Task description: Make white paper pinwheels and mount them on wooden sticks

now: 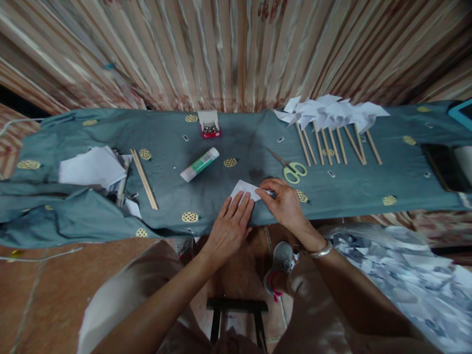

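A small folded piece of white paper (244,188) lies near the front edge of the cloth-covered table. My left hand (232,221) rests on it with fingers stretched out flat, pressing its near side. At the paper's right corner, the thumb and fingers of my right hand (282,199) pinch its edge. Just beyond my right hand are scissors (293,171) with pale green handles. A green and white glue stick (199,164) lies to the upper left of the paper. Behind it stands an open red and white box (210,129) of small metal pins.
Paper pinwheels (332,113) on wooden sticks lie in a row at the back right. White paper sheets (92,167) and loose wooden sticks (144,179) are at left. A phone (444,167) lies far right. A bag of paper pieces (401,275) stands below the table's right side.
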The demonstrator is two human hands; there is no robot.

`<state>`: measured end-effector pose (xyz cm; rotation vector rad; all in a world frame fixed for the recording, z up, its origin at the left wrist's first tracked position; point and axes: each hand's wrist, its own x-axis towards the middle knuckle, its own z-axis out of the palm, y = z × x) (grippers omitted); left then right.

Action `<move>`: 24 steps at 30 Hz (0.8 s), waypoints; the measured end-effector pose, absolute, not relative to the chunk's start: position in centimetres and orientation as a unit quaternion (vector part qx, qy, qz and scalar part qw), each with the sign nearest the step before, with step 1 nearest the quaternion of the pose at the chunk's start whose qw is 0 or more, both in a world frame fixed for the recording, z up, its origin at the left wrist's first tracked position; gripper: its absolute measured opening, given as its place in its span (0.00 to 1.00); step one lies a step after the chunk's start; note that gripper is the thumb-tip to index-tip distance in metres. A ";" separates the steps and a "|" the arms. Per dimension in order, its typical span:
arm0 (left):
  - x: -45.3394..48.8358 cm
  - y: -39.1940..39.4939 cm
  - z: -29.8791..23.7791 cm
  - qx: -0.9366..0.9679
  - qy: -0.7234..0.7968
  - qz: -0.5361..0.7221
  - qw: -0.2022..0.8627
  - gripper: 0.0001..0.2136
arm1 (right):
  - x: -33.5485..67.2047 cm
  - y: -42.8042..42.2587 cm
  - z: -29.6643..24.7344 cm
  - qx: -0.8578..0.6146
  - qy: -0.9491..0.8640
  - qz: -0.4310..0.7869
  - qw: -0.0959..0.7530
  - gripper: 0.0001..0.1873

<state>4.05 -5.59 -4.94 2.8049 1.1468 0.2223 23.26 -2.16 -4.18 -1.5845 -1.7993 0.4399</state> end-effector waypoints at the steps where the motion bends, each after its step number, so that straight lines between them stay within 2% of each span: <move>1: 4.0 -5.6 -4.9 0.922 0.377 0.072 0.051 0.27 | 23.2 -2.2 -4.2 -0.611 -0.693 0.168 0.344 0.14; 6: 4.0 -5.6 -4.9 0.922 0.377 0.070 0.055 0.28 | 23.1 -2.3 -4.1 -0.613 -0.696 0.162 0.338 0.15; 14: 4.1 -5.5 -4.8 0.921 0.381 0.066 0.048 0.28 | 22.7 -3.0 -4.4 -0.612 -0.703 0.128 0.339 0.12; 24: 4.1 -5.6 -4.7 0.918 0.385 0.071 0.064 0.28 | 22.6 -3.3 -4.6 -0.607 -0.714 0.123 0.327 0.15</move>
